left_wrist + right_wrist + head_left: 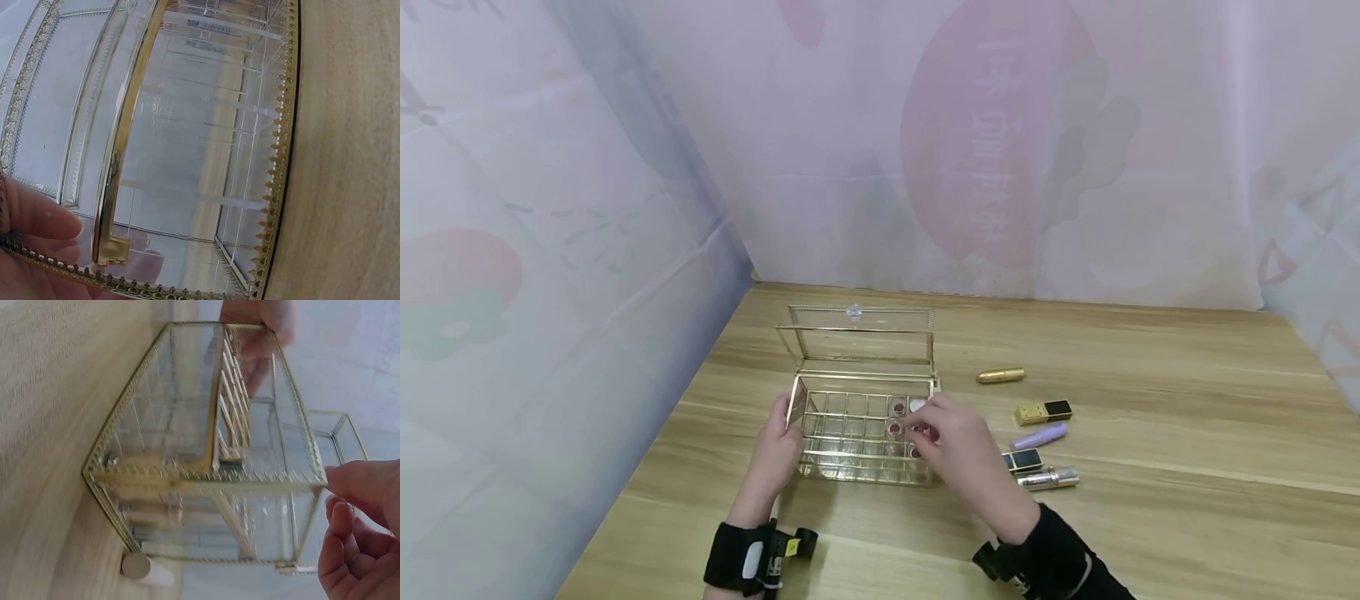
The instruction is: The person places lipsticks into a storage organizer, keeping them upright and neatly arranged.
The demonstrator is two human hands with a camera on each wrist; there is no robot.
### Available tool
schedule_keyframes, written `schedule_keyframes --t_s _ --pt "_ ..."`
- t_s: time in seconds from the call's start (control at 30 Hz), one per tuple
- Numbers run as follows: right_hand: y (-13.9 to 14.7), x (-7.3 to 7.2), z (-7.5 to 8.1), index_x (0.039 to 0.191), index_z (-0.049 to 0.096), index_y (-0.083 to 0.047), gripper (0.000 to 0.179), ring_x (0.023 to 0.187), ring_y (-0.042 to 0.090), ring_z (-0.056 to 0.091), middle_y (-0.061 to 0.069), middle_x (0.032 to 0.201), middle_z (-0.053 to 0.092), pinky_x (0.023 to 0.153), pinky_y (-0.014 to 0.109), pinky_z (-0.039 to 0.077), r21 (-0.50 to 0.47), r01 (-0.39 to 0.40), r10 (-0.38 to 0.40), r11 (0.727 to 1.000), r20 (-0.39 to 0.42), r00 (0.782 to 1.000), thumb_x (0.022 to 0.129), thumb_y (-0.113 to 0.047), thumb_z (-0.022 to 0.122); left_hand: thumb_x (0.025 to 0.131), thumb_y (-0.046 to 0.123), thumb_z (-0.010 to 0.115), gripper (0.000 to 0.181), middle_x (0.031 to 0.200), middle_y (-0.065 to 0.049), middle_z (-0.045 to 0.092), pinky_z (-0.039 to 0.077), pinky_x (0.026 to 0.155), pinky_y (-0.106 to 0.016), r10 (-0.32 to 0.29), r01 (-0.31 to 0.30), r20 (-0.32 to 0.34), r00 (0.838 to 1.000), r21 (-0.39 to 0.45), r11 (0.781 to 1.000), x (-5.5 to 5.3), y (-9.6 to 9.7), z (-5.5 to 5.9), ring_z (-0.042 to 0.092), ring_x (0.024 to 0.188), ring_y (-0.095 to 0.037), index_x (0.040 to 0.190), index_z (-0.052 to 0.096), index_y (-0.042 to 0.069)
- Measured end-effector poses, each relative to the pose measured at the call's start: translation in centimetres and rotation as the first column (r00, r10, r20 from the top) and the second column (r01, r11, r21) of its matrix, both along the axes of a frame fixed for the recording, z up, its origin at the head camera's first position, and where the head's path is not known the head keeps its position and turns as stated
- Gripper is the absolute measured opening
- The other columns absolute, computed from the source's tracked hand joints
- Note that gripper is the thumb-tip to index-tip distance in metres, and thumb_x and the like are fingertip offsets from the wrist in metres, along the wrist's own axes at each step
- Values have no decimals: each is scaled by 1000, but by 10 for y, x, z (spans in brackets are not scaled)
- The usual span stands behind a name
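A clear glass box with gold edges (865,481) stands on the table, its lid (865,342) raised. Gold dividers split its inside into compartments, and several round-topped tubes (898,408) stand upright at the right end. My left hand (781,446) holds the box's left end, with its thumb on the glass in the left wrist view. Over the right-end compartments is my right hand (955,446), thumb and index finger close together. Nothing shows between the loosely bent fingers (340,522) in the right wrist view; whether a fingertip touches the box's rim there is unclear.
Right of the box lie a gold bullet-shaped tube (1000,376), a gold-and-black lipstick (1043,412), a purple tube (1041,436), a black lipstick (1024,460) and a silver tube (1049,478). A white cylinder (140,567) lies by the box's corner. Printed cloth surrounds the table.
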State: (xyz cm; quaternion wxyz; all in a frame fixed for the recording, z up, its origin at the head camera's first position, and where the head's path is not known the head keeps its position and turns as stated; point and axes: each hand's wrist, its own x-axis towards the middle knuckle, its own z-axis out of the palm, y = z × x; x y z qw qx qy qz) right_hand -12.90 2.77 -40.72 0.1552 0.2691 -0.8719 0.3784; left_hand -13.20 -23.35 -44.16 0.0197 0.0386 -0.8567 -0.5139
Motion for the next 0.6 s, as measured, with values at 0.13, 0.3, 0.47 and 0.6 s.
schedule_keyframes --t_s 0.13,0.3,0.47,0.6 --pt "18 0 6 81 73 -13 8 63 2 54 -7 74 65 53 19 52 42 72 -72 997 8 997 75 -10 76 85 -10 33 53 146 -26 36 20 109 -61 -16 16 -3 1000 7 1000 -2 2 0 29 132 -38 138 35 -2" --pt "44 -1 6 80 71 -17 7 63 5 56 -7 72 67 55 24 52 121 130 -133 984 14 991 76 -14 76 85 -10 33 54 146 -26 36 20 110 -60 -28 28 -3 1000 3 1000 -6 4 0 30 132 -38 138 35 -2" --pt "66 2 5 83 72 -17 8 68 13 59 -5 78 68 58 30 51 221 194 -222 956 110 969 77 -20 76 85 -10 33 53 146 -26 37 21 109 -62 -28 28 -1 1000 1 1000 -5 5 2 30 131 -39 137 36 -2" --pt "81 7 1 82 73 -16 6 70 13 59 -3 84 70 59 32 52 283 209 -260 936 156 953 76 -18 76 85 -9 33 53 145 -28 37 22 108 -63 -29 29 -2 1000 -9 1000 -3 5 5 29 131 -41 138 35 -2"
